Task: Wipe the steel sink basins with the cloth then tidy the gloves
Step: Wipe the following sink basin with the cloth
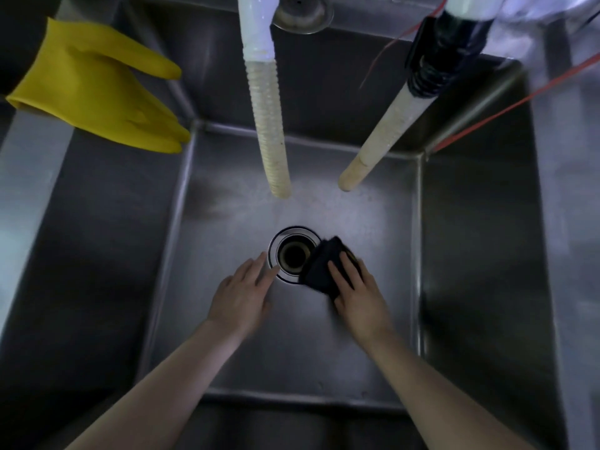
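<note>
I look straight down into a deep steel sink basin (227, 352). My right hand (360, 293) presses a dark folded cloth (319, 271) onto the basin floor, against the right rim of the round drain (293, 253). My left hand (242, 293) lies flat on the floor just left of the drain, fingers apart, holding nothing. A yellow rubber glove (94, 86) hangs over the basin's left rim at the upper left, its fingers pointing into the basin.
Two pale ribbed hoses, the left hose (268, 125) and the right hose (386, 131), hang down into the basin above the drain. A steel tap base (302, 11) sits at the back wall. Thin red cords (506, 108) cross the upper right corner.
</note>
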`<state>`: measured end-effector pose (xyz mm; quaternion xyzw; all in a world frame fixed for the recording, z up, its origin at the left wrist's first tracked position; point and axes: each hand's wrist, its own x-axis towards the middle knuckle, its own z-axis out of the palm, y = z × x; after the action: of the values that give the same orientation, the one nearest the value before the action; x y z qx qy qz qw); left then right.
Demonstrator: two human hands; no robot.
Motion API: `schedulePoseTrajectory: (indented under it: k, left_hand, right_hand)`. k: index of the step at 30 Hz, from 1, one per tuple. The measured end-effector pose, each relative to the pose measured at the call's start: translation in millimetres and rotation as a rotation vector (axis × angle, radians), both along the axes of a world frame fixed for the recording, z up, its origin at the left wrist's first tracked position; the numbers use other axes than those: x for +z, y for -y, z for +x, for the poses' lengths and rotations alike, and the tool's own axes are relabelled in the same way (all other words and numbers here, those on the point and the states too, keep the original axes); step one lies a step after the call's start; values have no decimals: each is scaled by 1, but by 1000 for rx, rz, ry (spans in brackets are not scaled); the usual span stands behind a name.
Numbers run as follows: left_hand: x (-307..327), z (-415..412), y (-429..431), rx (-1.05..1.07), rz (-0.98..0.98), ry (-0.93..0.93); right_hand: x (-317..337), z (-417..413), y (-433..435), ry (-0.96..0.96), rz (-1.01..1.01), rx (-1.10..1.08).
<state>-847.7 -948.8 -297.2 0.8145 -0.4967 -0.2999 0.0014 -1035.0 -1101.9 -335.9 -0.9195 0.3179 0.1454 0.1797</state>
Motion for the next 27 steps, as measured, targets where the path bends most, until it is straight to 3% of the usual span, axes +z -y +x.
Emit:
schedulePoseTrajectory:
  k: [5, 9, 11, 14, 16, 22, 27]
  left_hand:
    - [1, -21, -20, -8, 16, -43]
    - [-3, -21, -32, 3, 32, -38]
    - [-3, -18, -34, 18, 39, -20]
    - [1, -14, -32, 46, 33, -3]
    - [5, -14, -29, 55, 40, -9]
    - [8, -32, -27, 14, 68, -72]
    - [13, -39, -32, -92, 63, -111]
  right_hand:
    - [3, -75, -64, 1, 25, 375]
    - [-2, -51, -55, 61, -64, 631]
    - [-2, -21, -34, 59, -100, 598]
    - [2, 19, 1, 15, -90, 277]
    - [7, 28, 23, 42, -96, 210]
    - [24, -26, 22, 9, 14, 192]
    - [32, -53, -50, 1, 196, 553]
